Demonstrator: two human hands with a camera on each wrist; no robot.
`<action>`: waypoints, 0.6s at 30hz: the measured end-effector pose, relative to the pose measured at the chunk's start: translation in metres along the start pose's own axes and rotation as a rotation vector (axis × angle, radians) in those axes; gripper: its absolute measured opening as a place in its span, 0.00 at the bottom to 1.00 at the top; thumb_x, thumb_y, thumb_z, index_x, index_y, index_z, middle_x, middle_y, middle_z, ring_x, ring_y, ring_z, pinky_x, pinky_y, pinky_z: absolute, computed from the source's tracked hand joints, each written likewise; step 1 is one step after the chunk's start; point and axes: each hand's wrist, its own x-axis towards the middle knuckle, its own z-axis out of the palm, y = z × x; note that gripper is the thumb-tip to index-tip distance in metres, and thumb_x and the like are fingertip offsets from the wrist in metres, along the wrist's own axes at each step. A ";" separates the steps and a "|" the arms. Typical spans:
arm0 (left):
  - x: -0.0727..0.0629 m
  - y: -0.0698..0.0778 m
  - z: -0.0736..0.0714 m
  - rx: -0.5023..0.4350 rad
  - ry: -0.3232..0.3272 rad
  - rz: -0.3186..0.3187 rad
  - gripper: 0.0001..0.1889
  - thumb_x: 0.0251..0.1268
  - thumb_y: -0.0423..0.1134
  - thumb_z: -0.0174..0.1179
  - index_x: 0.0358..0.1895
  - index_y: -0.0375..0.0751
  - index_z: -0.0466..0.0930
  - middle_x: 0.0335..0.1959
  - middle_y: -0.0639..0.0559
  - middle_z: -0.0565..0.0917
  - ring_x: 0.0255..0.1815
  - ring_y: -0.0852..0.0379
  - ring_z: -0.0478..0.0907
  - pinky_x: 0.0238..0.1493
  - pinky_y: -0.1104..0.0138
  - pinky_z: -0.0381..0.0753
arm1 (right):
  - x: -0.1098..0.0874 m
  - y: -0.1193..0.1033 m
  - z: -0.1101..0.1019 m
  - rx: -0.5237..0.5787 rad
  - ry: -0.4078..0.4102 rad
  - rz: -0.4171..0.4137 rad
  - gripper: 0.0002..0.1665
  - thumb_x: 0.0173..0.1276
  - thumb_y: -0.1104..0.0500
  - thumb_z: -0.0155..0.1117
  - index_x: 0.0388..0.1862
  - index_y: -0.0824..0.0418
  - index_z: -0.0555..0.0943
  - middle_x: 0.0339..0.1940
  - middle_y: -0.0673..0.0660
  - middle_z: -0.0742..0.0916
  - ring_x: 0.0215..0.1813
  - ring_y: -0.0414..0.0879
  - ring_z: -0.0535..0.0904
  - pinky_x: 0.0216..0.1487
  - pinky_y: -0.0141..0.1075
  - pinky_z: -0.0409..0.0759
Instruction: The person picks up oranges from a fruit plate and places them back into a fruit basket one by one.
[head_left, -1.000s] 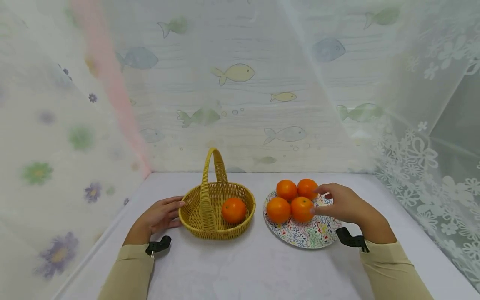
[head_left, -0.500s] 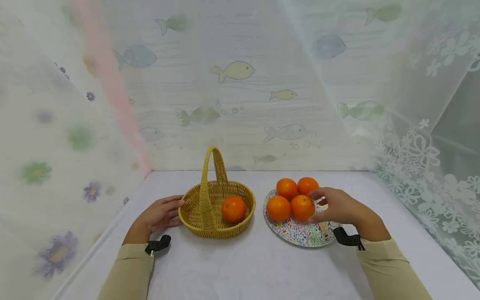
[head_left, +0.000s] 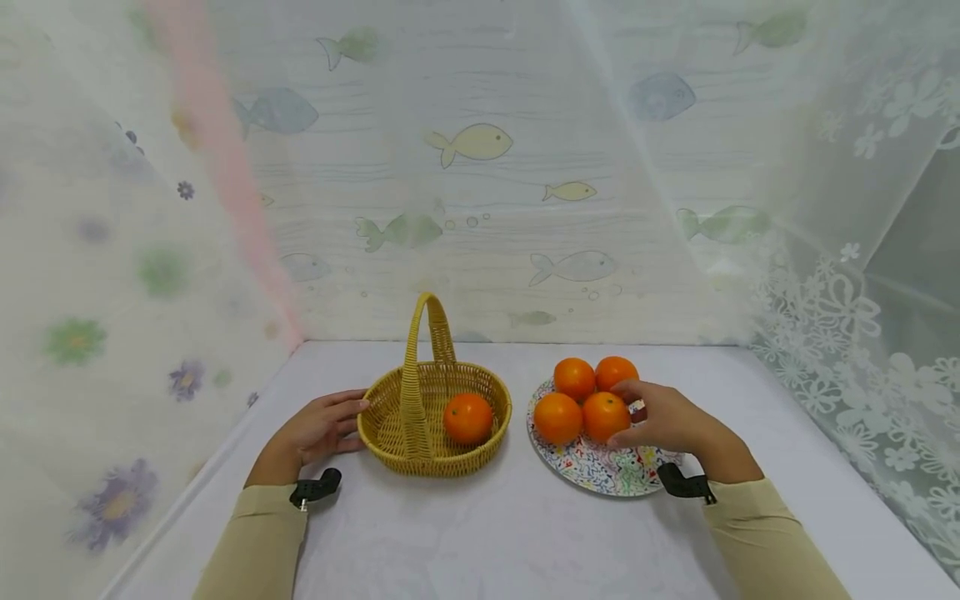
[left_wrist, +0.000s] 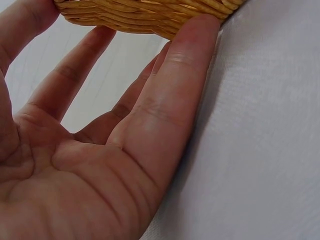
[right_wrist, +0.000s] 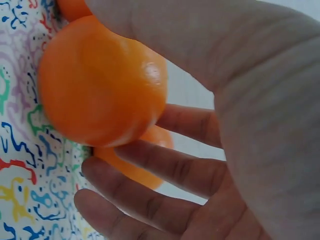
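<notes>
A yellow wicker basket (head_left: 386, 461) with a tall handle stands left of centre, one orange (head_left: 468, 419) inside. My left hand (head_left: 318, 432) touches its left side with extended fingers; the fingertips meet the wicker (left_wrist: 145, 17) in the left wrist view. On the right, several oranges sit together on a round patterned plate (head_left: 611, 479). My right hand (head_left: 663, 421) reaches around the near right orange (head_left: 603, 417), thumb on the near side and fingers on the far side. In the right wrist view, fairly straight fingers lie along this orange (right_wrist: 100, 82), and the thumb overlaps its upper edge.
Two oranges stand behind on the plate, one (head_left: 574, 378) at the left and one (head_left: 617, 377) by my right fingertips. Another orange (head_left: 557, 418) sits front left. A white cloth (head_left: 480, 542) covers the table, and printed curtains (head_left: 465, 208) hang around it.
My right hand has moved left and slightly closer around the near right orange. The left hand, basket and oranges stay where they were.
</notes>
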 end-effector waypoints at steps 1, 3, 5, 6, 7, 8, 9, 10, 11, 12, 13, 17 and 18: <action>0.000 0.000 0.000 0.002 -0.001 0.002 0.36 0.73 0.48 0.65 0.79 0.41 0.63 0.60 0.51 0.85 0.55 0.54 0.85 0.55 0.50 0.88 | 0.000 0.000 0.001 0.005 0.004 0.003 0.49 0.53 0.42 0.84 0.70 0.59 0.74 0.61 0.59 0.83 0.56 0.56 0.83 0.54 0.48 0.88; 0.001 0.001 -0.001 0.010 -0.005 0.007 0.37 0.73 0.48 0.66 0.79 0.41 0.63 0.60 0.51 0.85 0.55 0.54 0.85 0.55 0.51 0.88 | 0.001 0.000 0.002 0.011 0.014 0.010 0.50 0.53 0.42 0.84 0.71 0.59 0.74 0.62 0.59 0.82 0.54 0.54 0.83 0.53 0.47 0.88; 0.002 0.001 -0.001 0.018 -0.009 0.012 0.37 0.72 0.48 0.66 0.79 0.41 0.63 0.60 0.51 0.85 0.55 0.54 0.85 0.55 0.51 0.88 | 0.002 0.001 0.004 0.011 0.020 0.013 0.51 0.53 0.42 0.84 0.72 0.58 0.73 0.62 0.59 0.82 0.53 0.52 0.83 0.53 0.47 0.88; 0.002 0.001 -0.001 0.014 -0.009 0.013 0.37 0.72 0.48 0.66 0.79 0.40 0.63 0.59 0.51 0.85 0.55 0.54 0.85 0.55 0.51 0.88 | 0.003 0.001 0.004 0.006 0.024 0.014 0.51 0.53 0.42 0.84 0.72 0.58 0.73 0.62 0.59 0.82 0.53 0.51 0.83 0.53 0.47 0.88; 0.002 0.001 -0.001 0.012 -0.008 0.011 0.38 0.72 0.48 0.66 0.79 0.40 0.63 0.59 0.51 0.85 0.55 0.54 0.85 0.55 0.51 0.88 | 0.003 0.002 0.005 0.003 0.025 0.015 0.51 0.53 0.42 0.84 0.72 0.58 0.73 0.62 0.59 0.83 0.53 0.51 0.82 0.53 0.47 0.88; 0.003 0.001 -0.001 0.009 -0.008 0.009 0.38 0.72 0.48 0.67 0.79 0.40 0.63 0.59 0.52 0.85 0.55 0.54 0.85 0.55 0.51 0.88 | 0.004 0.003 0.006 -0.002 0.027 0.015 0.51 0.53 0.41 0.84 0.72 0.58 0.73 0.62 0.59 0.83 0.53 0.51 0.82 0.54 0.47 0.87; 0.003 0.000 -0.001 0.006 -0.010 0.007 0.37 0.72 0.48 0.66 0.79 0.40 0.63 0.58 0.52 0.85 0.55 0.54 0.85 0.55 0.51 0.88 | 0.005 0.004 0.006 -0.006 0.029 0.015 0.51 0.54 0.41 0.84 0.72 0.58 0.73 0.62 0.58 0.83 0.53 0.51 0.82 0.54 0.47 0.87; 0.003 0.000 -0.001 0.001 -0.010 0.004 0.38 0.72 0.48 0.67 0.79 0.41 0.63 0.58 0.52 0.85 0.55 0.54 0.85 0.55 0.51 0.88 | 0.005 0.005 0.007 -0.010 0.031 0.015 0.50 0.54 0.41 0.84 0.71 0.58 0.74 0.61 0.58 0.83 0.52 0.50 0.82 0.54 0.47 0.87; 0.003 -0.001 -0.001 -0.003 -0.010 0.002 0.37 0.72 0.48 0.67 0.79 0.41 0.63 0.58 0.52 0.85 0.55 0.54 0.85 0.55 0.51 0.88 | 0.006 0.005 0.007 -0.015 0.035 0.014 0.50 0.54 0.41 0.84 0.71 0.58 0.74 0.61 0.58 0.83 0.52 0.50 0.82 0.54 0.47 0.87; 0.003 -0.001 -0.002 -0.005 -0.011 0.000 0.37 0.72 0.48 0.66 0.79 0.41 0.63 0.58 0.52 0.85 0.55 0.54 0.85 0.54 0.51 0.88 | 0.006 0.006 0.007 -0.020 0.039 0.014 0.49 0.54 0.42 0.84 0.70 0.59 0.75 0.60 0.58 0.84 0.52 0.50 0.82 0.54 0.47 0.87; 0.002 -0.002 -0.002 -0.007 -0.008 -0.002 0.37 0.72 0.48 0.66 0.79 0.41 0.63 0.58 0.53 0.85 0.55 0.54 0.85 0.54 0.51 0.88 | 0.007 0.007 0.008 -0.023 0.042 0.012 0.48 0.54 0.42 0.84 0.69 0.59 0.75 0.60 0.58 0.84 0.51 0.49 0.82 0.54 0.47 0.87; 0.002 -0.003 -0.003 -0.005 -0.008 -0.004 0.37 0.72 0.49 0.66 0.79 0.42 0.63 0.59 0.53 0.85 0.55 0.55 0.85 0.54 0.52 0.89 | 0.007 0.007 0.007 -0.039 0.050 0.002 0.45 0.54 0.42 0.84 0.66 0.60 0.77 0.57 0.57 0.84 0.49 0.48 0.82 0.52 0.46 0.87; 0.001 -0.002 -0.003 0.000 -0.007 -0.003 0.37 0.72 0.49 0.66 0.79 0.42 0.63 0.59 0.53 0.85 0.55 0.55 0.85 0.54 0.52 0.89 | 0.007 0.006 0.007 -0.046 0.052 -0.001 0.45 0.55 0.42 0.83 0.66 0.60 0.77 0.57 0.57 0.85 0.49 0.48 0.82 0.52 0.46 0.87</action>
